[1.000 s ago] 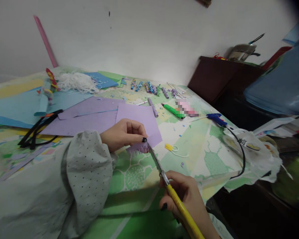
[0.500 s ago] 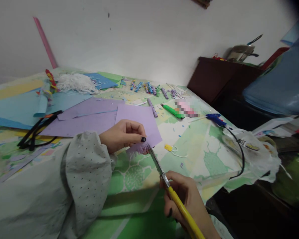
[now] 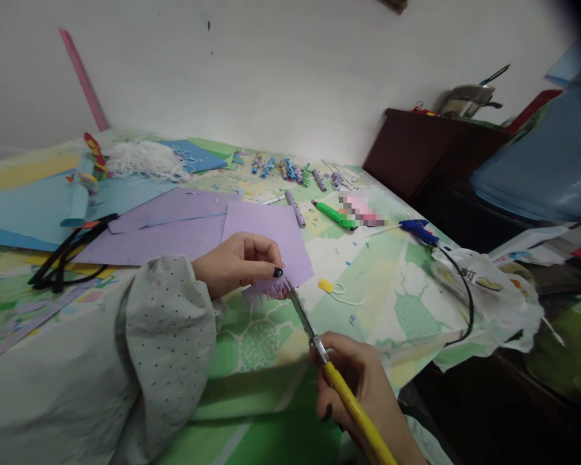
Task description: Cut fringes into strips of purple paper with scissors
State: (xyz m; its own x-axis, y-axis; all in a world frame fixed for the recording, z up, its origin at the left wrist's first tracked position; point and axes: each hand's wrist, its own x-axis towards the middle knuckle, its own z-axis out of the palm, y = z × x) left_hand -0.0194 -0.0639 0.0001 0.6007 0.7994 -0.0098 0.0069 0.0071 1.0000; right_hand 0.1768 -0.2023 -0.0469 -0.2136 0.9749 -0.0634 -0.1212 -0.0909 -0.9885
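My left hand (image 3: 244, 265) pinches a sheet of purple paper (image 3: 266, 226) near its front edge, thumb on top. Along that edge, just in front of the thumb, runs a fringe of narrow cuts. Yellow-handled scissors (image 3: 349, 402) are gripped in my right hand (image 3: 363, 381). Their blades point up and left, with the tips at the fringed edge by my left thumb. The far fingers of my left hand are partly hidden under the paper.
Larger purple sheets (image 3: 169, 226) and light blue paper (image 3: 24, 206) lie left, with white yarn (image 3: 148, 161) behind. Several small paper rolls (image 3: 290, 171) lie at the back. A green cutter (image 3: 334, 215), blue glue gun (image 3: 419, 231) and plastic bag (image 3: 489, 284) are on the right.
Little differs. Both hands keep their hold, and the scissors' tips stay at the fringed edge. The purple sheet's right corner has shifted slightly, and the whole view has moved a little.
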